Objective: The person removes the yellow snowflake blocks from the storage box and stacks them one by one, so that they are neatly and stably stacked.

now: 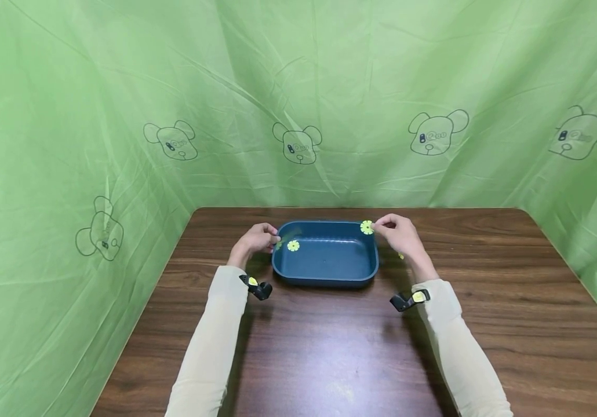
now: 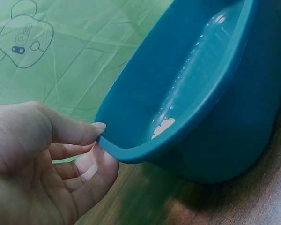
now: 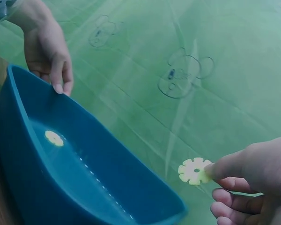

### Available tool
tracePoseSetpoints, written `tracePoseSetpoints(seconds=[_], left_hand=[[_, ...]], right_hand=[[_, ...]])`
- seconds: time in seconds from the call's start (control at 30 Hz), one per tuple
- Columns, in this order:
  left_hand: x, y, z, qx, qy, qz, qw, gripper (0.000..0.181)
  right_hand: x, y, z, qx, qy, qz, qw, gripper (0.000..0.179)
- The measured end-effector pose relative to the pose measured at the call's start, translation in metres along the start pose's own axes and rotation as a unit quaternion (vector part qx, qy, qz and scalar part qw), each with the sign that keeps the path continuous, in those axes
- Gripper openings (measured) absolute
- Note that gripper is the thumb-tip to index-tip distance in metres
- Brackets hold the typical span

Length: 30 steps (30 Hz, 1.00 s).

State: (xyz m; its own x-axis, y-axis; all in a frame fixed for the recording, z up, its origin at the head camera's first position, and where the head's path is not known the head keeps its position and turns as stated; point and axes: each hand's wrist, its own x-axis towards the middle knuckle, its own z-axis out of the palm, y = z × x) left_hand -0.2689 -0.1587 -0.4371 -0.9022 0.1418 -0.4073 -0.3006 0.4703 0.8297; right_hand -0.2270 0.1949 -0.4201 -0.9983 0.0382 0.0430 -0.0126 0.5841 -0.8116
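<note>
A blue rectangular basin (image 1: pixel 324 262) with rounded corners stands on the table. My left hand (image 1: pixel 258 238) pinches its rim at the left end, thumb on the inner side and fingers outside, as the left wrist view shows. Thumb and fingertips of my right hand (image 1: pixel 399 234) pinch a yellow flower-shaped disc (image 3: pixel 195 171) with a small hole in its middle. That disc is held up by the basin's far right corner. Inside the basin, toward the left end, lies a second yellow flower-shaped disc (image 3: pixel 54 138).
The brown wooden table (image 1: pixel 324 347) extends around the basin. Green cloth (image 1: pixel 361 75) with bear-head drawings hangs behind and along both sides. A small yellow thing (image 1: pixel 401 256) shows beside my right wrist, partly hidden.
</note>
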Motion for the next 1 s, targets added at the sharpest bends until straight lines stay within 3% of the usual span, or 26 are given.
tracePoseSetpoints(seconds=[0.23,0.53,1.0], left_hand=[[0.000,0.000,0.000,-0.005,-0.001,-0.004,1.0000,0.022],[0.003,-0.002,0.000,-0.002,-0.001,-0.002,1.0000,0.022],[0.005,-0.002,-0.001,-0.001,-0.005,-0.008,1.0000,0.022]], right_hand=[[-0.006,0.021,-0.015,0.042,0.016,0.034,0.9984,0.030],[-0.014,0.045,-0.036,0.051,0.030,0.072,0.9956,0.034],[-0.019,0.072,-0.041,0.032,0.024,0.125,0.9914,0.036]])
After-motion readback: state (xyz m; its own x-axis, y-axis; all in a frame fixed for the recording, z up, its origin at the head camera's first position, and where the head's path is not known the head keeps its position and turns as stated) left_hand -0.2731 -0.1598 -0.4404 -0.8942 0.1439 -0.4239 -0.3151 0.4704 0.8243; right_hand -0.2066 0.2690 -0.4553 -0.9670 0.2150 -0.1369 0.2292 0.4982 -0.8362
